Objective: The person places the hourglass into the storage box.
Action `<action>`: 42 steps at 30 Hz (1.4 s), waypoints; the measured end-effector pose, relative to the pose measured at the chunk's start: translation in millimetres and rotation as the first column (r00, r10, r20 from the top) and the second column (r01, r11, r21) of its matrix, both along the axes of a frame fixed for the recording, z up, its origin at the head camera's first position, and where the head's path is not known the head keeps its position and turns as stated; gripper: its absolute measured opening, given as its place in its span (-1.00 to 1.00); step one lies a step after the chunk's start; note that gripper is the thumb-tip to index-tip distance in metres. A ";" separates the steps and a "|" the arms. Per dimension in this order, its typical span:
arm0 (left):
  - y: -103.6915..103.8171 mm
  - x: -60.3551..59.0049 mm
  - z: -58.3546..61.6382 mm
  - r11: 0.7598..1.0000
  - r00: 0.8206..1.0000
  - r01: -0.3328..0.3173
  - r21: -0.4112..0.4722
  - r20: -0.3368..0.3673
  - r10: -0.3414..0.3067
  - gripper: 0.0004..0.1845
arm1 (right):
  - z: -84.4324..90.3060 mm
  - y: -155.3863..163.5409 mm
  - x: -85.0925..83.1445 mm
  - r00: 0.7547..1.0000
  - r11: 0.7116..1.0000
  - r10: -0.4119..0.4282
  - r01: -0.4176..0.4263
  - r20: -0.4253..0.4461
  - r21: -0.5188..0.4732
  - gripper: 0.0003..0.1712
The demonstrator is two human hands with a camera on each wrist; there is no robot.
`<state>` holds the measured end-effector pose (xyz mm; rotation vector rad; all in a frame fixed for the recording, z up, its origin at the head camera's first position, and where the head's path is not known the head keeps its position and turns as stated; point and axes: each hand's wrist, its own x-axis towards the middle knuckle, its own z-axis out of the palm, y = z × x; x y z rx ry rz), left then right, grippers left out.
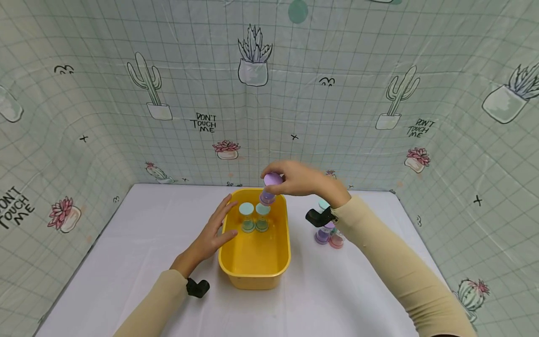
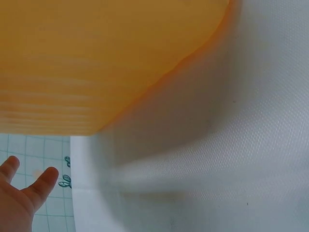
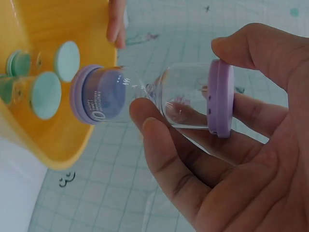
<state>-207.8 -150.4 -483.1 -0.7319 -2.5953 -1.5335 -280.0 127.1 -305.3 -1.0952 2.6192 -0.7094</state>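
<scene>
In the head view my right hand [image 1: 299, 179] holds a purple-capped hourglass [image 1: 267, 197] over the far right part of a yellow bin [image 1: 254, 264]. The right wrist view has this hourglass [image 3: 186, 82] on its side across the picture, thumb at one purple cap and fingers around the glass; blue-purple sand lies at the other end. Two green hourglasses, a left one [image 1: 246, 216] and a right one [image 1: 262, 218], stand side by side inside the bin. At the bin's left rim is my left hand [image 1: 210, 236], fingers spread and holding nothing.
Right of the bin, partly hidden by my right forearm, several hourglasses stand together on the white table [image 1: 109, 262], among them a purple one [image 1: 322, 236] and a pink one [image 1: 336, 241]. A grid-patterned cloth [image 1: 358, 117] hangs behind and at both sides.
</scene>
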 end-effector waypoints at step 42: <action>-15.7 -0.8 17.7 0.978 0.996 0.088 -0.191 0.025 -0.085 -0.12 | -77.2 -66.5 6.8 0.943 0.966 0.194 -0.232 0.271 0.115 -0.57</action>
